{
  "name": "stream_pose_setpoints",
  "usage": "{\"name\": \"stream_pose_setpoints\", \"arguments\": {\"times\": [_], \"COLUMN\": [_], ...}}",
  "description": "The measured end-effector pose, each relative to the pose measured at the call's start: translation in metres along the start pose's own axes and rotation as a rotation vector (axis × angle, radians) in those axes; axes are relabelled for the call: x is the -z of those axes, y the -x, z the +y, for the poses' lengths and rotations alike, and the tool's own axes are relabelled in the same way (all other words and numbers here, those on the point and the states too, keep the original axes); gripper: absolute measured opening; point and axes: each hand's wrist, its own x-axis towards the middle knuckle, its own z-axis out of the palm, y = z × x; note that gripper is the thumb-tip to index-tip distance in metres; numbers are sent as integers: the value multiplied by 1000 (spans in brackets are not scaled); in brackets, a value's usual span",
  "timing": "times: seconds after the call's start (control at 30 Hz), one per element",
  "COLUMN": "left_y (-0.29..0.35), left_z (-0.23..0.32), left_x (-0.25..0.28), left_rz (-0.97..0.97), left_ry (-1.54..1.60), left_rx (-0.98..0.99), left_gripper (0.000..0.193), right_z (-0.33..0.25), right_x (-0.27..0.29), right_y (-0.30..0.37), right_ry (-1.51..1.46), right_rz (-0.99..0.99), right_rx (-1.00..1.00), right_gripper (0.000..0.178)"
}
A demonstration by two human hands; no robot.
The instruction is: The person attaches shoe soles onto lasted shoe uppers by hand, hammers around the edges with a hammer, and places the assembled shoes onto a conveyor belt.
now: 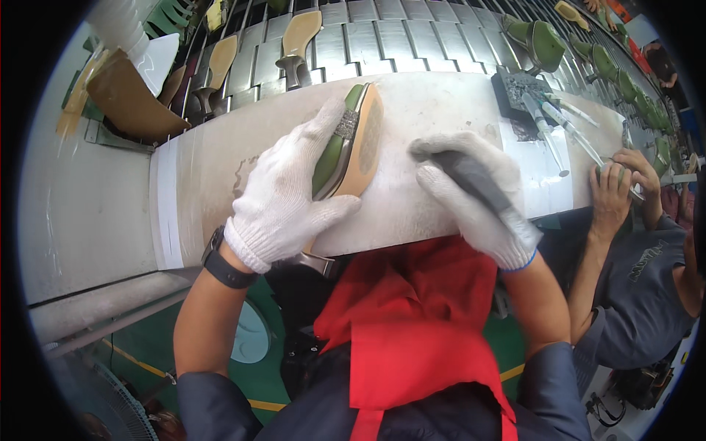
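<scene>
My left hand (283, 187), in a white knit glove, is closed around a green shoe (334, 154) with a glittery grey strap. The shoe lies tipped on its side, its tan sole (365, 140) turned to the right. Below my wrist shows the shiny dark heel (315, 262). To the right, apart from the shoe, my gloved right hand (474, 191) is curled around a dark grey bar-shaped item (471, 176). Motion blurs it, and its exact kind cannot be made out.
A pale worktable (412, 110) runs before me, with a slatted metal conveyor (382, 44) behind. Tan-soled heeled shoes (298, 40) stand on it. Brushes (544, 132) lie by a dark block (515, 95) at right. A co-worker's bare hands (614, 191) work beyond. Brown sheet (129, 103) stands left.
</scene>
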Motion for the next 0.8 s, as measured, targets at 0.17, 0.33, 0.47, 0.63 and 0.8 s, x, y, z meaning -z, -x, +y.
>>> {"name": "stream_pose_setpoints", "arguments": {"times": [0.17,0.33,0.47,0.63,0.8], "left_y": [-5,-6,-2,-6,-7], "left_z": [2,4,0,-3,-4], "left_x": [1,4,8,8,9], "left_rz": [-28,-44,-71,-52,-60], "left_ry": [-19,-42,-4,-8,16], "left_rx": [-13,-15,10,-24,-12], "left_gripper": [115,118,118,118,116], "right_z": [-12,4,-8,-1,-19], "right_x": [-46,-52,-26,-15,-18], "right_y": [-15,-25,-48,-76,-63], "right_ry": [-1054,-1142,-1002,-694,-623], "right_rz": [249,202,137,22,-15], "right_rx": [-295,-312,-177,-47,-26], "right_gripper": [34,28,27,21,23]}}
